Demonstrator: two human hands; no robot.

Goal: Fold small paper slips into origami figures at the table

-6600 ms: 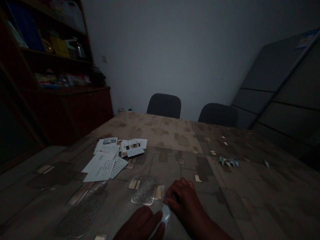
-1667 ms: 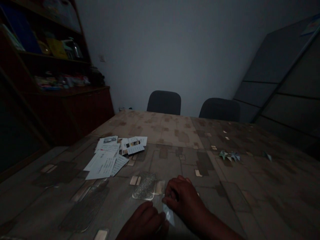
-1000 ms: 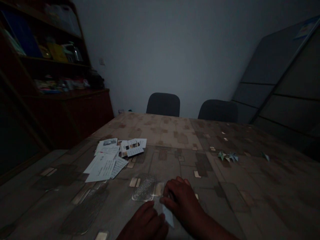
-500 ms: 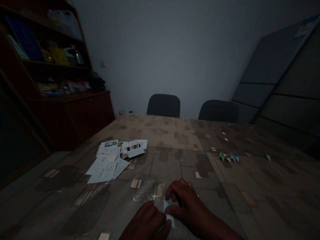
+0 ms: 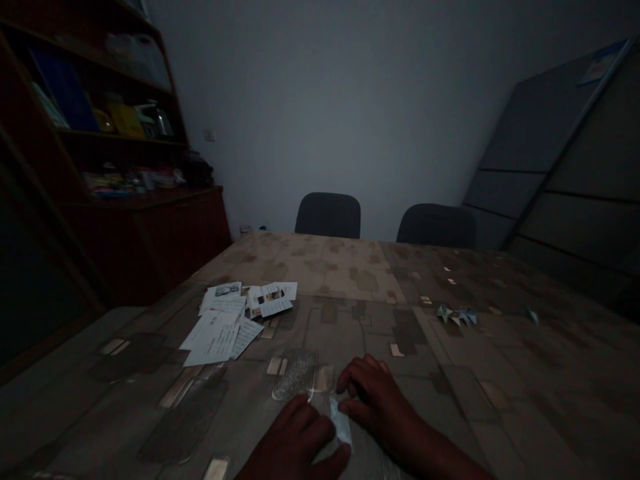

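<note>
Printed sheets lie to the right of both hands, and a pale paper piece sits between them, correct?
Not quite: the head view shows the printed sheets to the left of both hands; the pale paper piece sits between the hands.

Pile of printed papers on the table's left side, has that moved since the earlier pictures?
No. Against the pattern of the tablecloth, the pile of printed papers shows no shift either way; the camera's view moved slightly.

No text is legible: the papers (image 5: 213, 339) bear print too small and dim.
</note>
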